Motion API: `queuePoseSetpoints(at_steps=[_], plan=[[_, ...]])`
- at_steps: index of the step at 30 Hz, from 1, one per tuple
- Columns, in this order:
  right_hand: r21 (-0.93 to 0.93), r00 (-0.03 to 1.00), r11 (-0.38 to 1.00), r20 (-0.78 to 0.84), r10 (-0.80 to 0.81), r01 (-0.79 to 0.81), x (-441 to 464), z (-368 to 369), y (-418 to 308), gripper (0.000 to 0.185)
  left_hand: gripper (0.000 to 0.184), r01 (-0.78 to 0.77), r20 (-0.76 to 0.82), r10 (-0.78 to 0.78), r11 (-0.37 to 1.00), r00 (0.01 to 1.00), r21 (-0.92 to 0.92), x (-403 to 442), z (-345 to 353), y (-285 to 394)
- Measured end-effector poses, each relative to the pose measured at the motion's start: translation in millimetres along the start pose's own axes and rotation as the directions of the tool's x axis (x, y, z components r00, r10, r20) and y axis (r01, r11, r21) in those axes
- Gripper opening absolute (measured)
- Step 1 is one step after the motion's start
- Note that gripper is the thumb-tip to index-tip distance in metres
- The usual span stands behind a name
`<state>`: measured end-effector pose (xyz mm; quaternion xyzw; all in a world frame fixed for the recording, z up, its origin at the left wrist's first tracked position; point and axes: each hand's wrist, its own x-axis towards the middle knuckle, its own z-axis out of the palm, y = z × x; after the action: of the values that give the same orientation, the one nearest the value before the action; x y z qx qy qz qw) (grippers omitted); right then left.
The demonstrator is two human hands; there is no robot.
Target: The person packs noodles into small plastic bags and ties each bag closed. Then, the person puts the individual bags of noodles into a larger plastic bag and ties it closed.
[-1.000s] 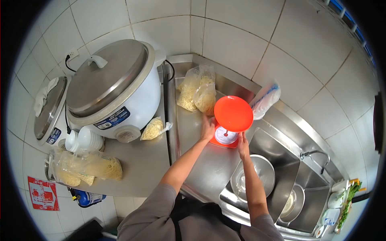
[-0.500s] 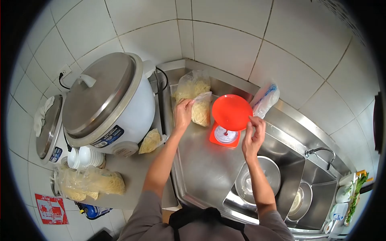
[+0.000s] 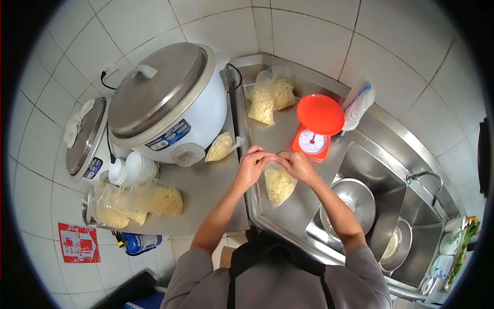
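Observation:
Pale noodles fill a clear plastic bag, which hangs over the steel counter below my hands. My left hand pinches the gathered top of this bag. At the same neck, my right hand has its fingers closed, almost touching the left fingertips. Just beyond my right hand stands a red dial scale with a bare round red pan. Two more noodle bags, one in front and one behind, rest at the back left of the scale.
A large rice cooker stands left, near a small tied noodle bag. White bowls and more bagged noodles sit nearer. Right are a sink with a metal bowl and a faucet. A plastic package leans against the wall.
A noodle bag has come from beside the scale towards my body. My right hand has left the scale pan and joined my left at the bag's top. The view has shifted.

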<state>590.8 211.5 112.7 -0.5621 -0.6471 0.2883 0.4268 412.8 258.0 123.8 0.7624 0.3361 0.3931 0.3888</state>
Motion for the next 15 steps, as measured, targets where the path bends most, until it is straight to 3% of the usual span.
queuePoseSetpoints(at_steps=[1,2,4,5,6,7,9,10,13,14,15], plan=[[0.014,0.999,1.000,0.041,-0.010,0.009,-6,2,1,0.020,0.020,0.066,0.002,-0.066,0.995,0.998,-0.075,-14,4,-4],[0.104,0.997,0.993,-0.060,-0.052,0.058,-10,7,15,0.018,0.046,0.006,-0.140,-0.069,0.914,0.988,-0.405,-29,17,-33],[0.388,0.992,0.916,-0.016,0.122,-0.107,-22,9,4,0.015,0.062,-0.062,-0.185,0.064,0.998,0.981,0.015,-61,36,-43],[0.510,0.980,0.841,0.029,0.197,-0.184,-25,10,0,0.014,0.066,-0.068,-0.162,0.084,0.993,0.983,0.101,-70,48,-45],[0.410,0.974,0.884,0.088,0.209,-0.226,-28,16,4,0.015,0.071,-0.078,-0.139,0.104,0.979,0.985,0.186,-77,60,-44],[0.346,0.986,0.923,0.073,0.150,-0.167,-34,27,2,0.018,0.072,-0.069,-0.084,0.081,0.987,0.993,0.143,-77,73,-40],[0.199,0.999,0.980,0.041,0.008,-0.016,-34,46,-7,0.023,0.068,0.031,-0.042,-0.036,0.995,0.998,-0.100,-64,91,-43],[0.097,0.972,0.979,0.171,0.163,-0.181,-36,39,-29,0.029,0.062,0.141,-0.023,-0.154,0.944,0.988,-0.298,-63,99,-48],[0.076,0.954,0.991,-0.270,0.130,-0.114,-51,31,-52,0.032,0.034,0.247,0.109,-0.237,0.964,0.965,-0.093,-58,97,-54],[-0.142,0.903,0.977,-0.421,0.083,-0.156,-57,23,-52,0.033,0.029,0.151,0.026,-0.152,0.988,0.988,0.038,-62,98,-51],[-0.006,0.934,0.979,-0.300,0.194,-0.205,-63,20,-33,0.033,0.026,0.064,-0.045,-0.057,0.983,0.997,0.173,-66,101,-48]])
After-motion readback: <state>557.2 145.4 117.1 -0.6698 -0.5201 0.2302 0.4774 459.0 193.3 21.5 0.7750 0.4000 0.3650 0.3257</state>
